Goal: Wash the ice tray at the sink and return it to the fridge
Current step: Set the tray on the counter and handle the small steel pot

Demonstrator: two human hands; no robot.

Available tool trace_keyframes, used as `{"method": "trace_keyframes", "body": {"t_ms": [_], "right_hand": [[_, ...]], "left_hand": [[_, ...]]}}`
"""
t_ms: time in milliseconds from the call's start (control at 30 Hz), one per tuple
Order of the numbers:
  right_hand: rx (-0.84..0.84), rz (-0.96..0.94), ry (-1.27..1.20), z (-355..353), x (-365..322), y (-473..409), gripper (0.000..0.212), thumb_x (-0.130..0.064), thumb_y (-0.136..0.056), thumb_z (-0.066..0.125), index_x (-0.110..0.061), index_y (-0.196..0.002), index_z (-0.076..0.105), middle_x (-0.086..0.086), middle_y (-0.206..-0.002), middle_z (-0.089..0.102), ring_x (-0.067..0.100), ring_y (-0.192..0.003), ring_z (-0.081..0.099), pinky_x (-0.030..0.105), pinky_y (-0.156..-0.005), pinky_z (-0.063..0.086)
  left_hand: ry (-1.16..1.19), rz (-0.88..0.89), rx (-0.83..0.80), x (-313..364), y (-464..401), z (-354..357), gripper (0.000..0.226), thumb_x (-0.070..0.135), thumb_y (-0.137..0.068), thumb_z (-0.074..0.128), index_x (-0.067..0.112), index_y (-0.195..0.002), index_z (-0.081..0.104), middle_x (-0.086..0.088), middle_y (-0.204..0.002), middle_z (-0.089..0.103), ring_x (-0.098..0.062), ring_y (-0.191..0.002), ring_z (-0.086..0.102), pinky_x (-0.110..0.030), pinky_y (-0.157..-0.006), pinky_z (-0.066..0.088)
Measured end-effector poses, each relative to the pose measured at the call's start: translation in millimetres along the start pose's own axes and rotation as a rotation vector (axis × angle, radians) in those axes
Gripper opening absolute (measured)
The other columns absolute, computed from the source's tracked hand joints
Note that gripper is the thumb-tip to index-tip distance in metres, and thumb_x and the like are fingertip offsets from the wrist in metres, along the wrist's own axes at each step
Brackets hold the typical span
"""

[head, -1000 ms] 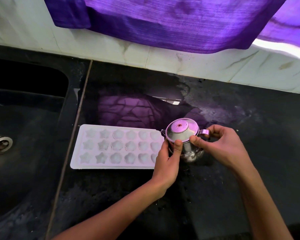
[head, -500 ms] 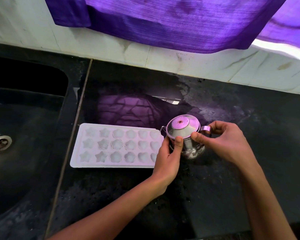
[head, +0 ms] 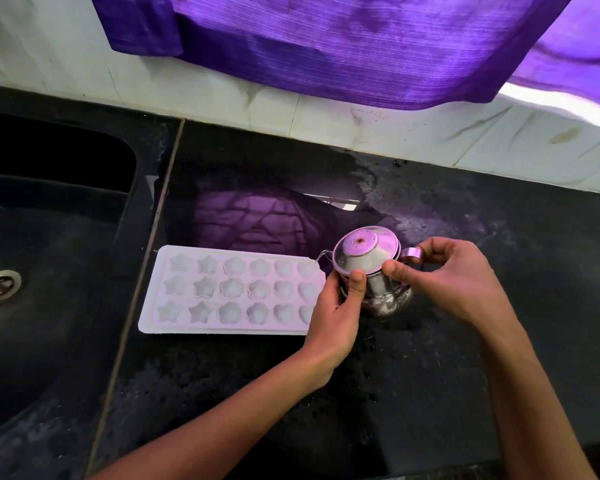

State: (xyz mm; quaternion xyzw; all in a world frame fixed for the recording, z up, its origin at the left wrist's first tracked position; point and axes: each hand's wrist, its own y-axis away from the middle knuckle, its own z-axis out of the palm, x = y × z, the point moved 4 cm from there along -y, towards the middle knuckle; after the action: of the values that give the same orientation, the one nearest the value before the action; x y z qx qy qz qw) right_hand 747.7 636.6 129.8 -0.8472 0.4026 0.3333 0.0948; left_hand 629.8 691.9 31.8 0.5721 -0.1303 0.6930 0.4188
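A white ice tray (head: 229, 289) with star and flower moulds lies flat on the black counter, just right of the sink. At its right end stands a small steel pot (head: 371, 271) with a lid and a side handle. My left hand (head: 336, 310) grips the pot's left side, thumb up against the lid rim, and covers the tray's right corner. My right hand (head: 444, 275) holds the pot from the right, thumb on the lid edge and fingers curled at the handle.
The black sink (head: 49, 271) with a metal drain (head: 0, 284) fills the left. Black counter (head: 499, 341) stretches right and toward me. A white tiled wall (head: 361, 123) with a hanging purple cloth (head: 326, 46) runs along the back.
The lid has tipped a little on the pot between my thumbs. Both hands stay on the pot and the tray has not moved.
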Motion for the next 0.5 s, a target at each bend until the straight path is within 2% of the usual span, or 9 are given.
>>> {"method": "trace_keyframes", "body": {"t_ms": [267,500], "right_hand": [[-0.007,-0.018,0.008,-2.6,-5.6,1.8,0.053,-0.056,-0.044,0.075,-0.012,-0.070,0.064,0.003,-0.068,0.070,0.023,-0.072,0.068,0.038,-0.071,0.054],[-0.025,-0.019,0.009,-3.6,-8.3,0.8,0.056,-0.058,-0.042,0.075,-0.012,-0.071,0.065,0.001,-0.067,0.071,0.021,-0.071,0.068,0.044,-0.075,0.057]], "left_hand": [[0.027,0.045,-0.009,3.1,-0.3,0.3,0.060,0.059,-0.078,0.040,0.026,-0.128,0.052,0.014,-0.121,0.062,0.008,-0.108,0.055,-0.004,-0.084,0.042],[0.040,0.061,-0.004,2.7,-1.5,0.0,0.061,0.059,-0.078,0.041,0.025,-0.128,0.052,0.013,-0.122,0.062,0.003,-0.112,0.056,-0.018,-0.096,0.043]]}}
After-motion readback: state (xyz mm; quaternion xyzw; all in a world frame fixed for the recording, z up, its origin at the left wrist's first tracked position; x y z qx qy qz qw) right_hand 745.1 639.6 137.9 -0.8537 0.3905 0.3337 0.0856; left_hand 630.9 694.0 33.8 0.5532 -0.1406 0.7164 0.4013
